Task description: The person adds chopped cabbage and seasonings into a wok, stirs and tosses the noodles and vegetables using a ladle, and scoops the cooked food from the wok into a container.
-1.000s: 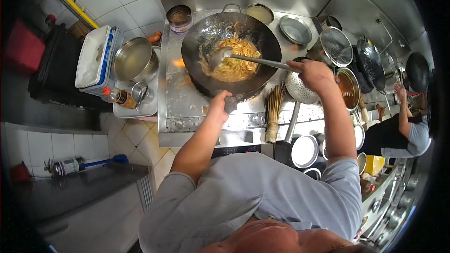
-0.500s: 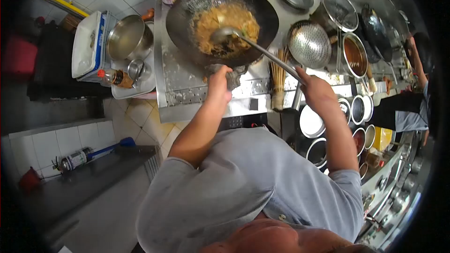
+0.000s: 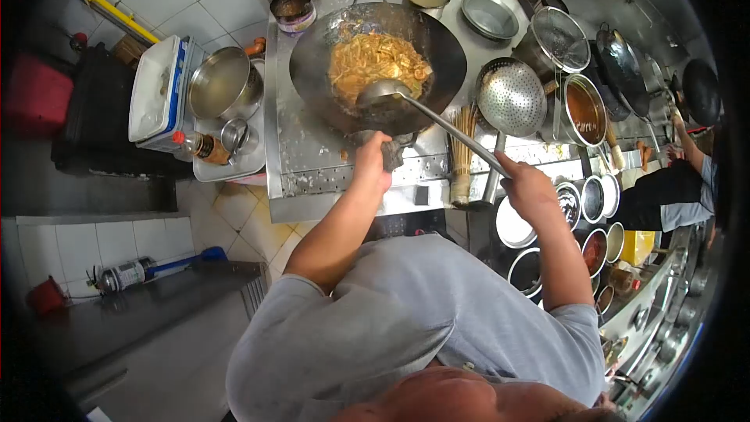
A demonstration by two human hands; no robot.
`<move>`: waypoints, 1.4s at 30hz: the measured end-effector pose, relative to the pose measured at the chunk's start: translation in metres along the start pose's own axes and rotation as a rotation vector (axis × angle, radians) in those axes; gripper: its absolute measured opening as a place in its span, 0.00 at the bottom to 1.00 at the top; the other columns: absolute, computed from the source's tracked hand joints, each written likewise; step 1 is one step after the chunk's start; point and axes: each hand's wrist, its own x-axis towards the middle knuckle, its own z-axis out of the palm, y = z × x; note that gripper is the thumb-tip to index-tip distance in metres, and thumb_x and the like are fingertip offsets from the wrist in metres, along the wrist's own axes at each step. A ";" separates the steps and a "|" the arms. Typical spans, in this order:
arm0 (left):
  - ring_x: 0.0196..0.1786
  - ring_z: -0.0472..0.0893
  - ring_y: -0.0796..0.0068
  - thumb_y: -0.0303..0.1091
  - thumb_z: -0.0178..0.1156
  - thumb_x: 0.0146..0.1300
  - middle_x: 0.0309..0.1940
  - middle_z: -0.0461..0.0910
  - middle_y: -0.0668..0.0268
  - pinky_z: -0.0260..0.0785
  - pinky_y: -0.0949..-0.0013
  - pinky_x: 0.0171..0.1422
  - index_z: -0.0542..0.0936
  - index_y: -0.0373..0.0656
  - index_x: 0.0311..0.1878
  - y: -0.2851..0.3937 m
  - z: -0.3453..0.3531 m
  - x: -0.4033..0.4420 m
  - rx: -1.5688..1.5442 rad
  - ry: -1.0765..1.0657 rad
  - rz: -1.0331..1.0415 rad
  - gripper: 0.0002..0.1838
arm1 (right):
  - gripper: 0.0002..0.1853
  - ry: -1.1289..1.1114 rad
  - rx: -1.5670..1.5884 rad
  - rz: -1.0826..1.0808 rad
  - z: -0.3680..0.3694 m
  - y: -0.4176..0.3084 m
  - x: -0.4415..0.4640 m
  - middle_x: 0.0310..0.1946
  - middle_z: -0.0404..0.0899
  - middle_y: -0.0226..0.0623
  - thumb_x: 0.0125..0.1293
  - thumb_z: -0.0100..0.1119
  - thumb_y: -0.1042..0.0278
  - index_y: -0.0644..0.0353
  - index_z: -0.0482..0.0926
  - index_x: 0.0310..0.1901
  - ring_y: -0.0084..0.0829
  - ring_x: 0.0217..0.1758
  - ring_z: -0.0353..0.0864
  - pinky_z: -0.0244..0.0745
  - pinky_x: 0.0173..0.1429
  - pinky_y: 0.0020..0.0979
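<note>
A large dark wok (image 3: 305,70) sits on the steel stove, with brownish, saucy food (image 3: 379,62) in its middle. My left hand (image 3: 373,162) is closed on a grey folded cloth (image 3: 393,156) at the wok's near rim; the cloth covers most of the near handle. In my right hand (image 3: 531,187) is the long handle of a metal ladle (image 3: 461,137). Its bowl rests low in the wok, at the near edge of the food, with its inside hidden from me.
Right of the wok are a bamboo brush (image 3: 462,160), a perforated strainer (image 3: 512,98) and a pot of reddish-brown liquid (image 3: 584,109). Several seasoning bowls (image 3: 516,223) stand by my right forearm. At left are a steel basin (image 3: 225,82) and a bottle (image 3: 205,147). Another person (image 3: 680,187) stands far right.
The ladle bowl has moved from inside the food to its near edge. The food has shifted toward the wok's far side. My right hand is slightly lower in view, and the camera view has shifted.
</note>
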 end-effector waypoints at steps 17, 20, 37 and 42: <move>0.35 0.83 0.62 0.28 0.63 0.55 0.31 0.79 0.64 0.80 0.60 0.42 0.79 0.45 0.35 0.020 -0.004 0.051 0.029 -0.201 -0.073 0.05 | 0.32 0.228 0.682 0.018 0.097 0.013 0.030 0.46 0.85 0.52 0.68 0.62 0.60 0.50 0.69 0.73 0.48 0.49 0.87 0.78 0.56 0.41; 0.34 0.84 0.62 0.29 0.61 0.55 0.30 0.81 0.62 0.80 0.58 0.39 0.78 0.42 0.35 0.026 -0.029 0.080 0.119 -0.086 0.004 0.04 | 0.31 0.254 0.676 0.070 0.083 -0.011 0.111 0.50 0.85 0.54 0.67 0.57 0.62 0.48 0.68 0.73 0.49 0.51 0.86 0.80 0.55 0.44; 0.43 0.87 0.58 0.34 0.58 0.63 0.42 0.85 0.55 0.84 0.56 0.46 0.80 0.37 0.43 0.018 -0.008 0.075 0.133 -0.236 -0.169 0.11 | 0.16 0.077 -0.234 -0.209 -0.066 -0.004 0.069 0.42 0.87 0.41 0.73 0.52 0.59 0.47 0.82 0.58 0.46 0.47 0.88 0.83 0.47 0.46; 0.29 0.80 0.67 0.32 0.64 0.55 0.28 0.78 0.66 0.77 0.61 0.36 0.79 0.44 0.34 0.001 -0.009 -0.010 0.123 0.055 -0.015 0.05 | 0.34 -0.183 -0.143 -0.049 -0.109 0.004 -0.030 0.36 0.83 0.53 0.63 0.62 0.68 0.44 0.69 0.73 0.52 0.43 0.84 0.76 0.48 0.50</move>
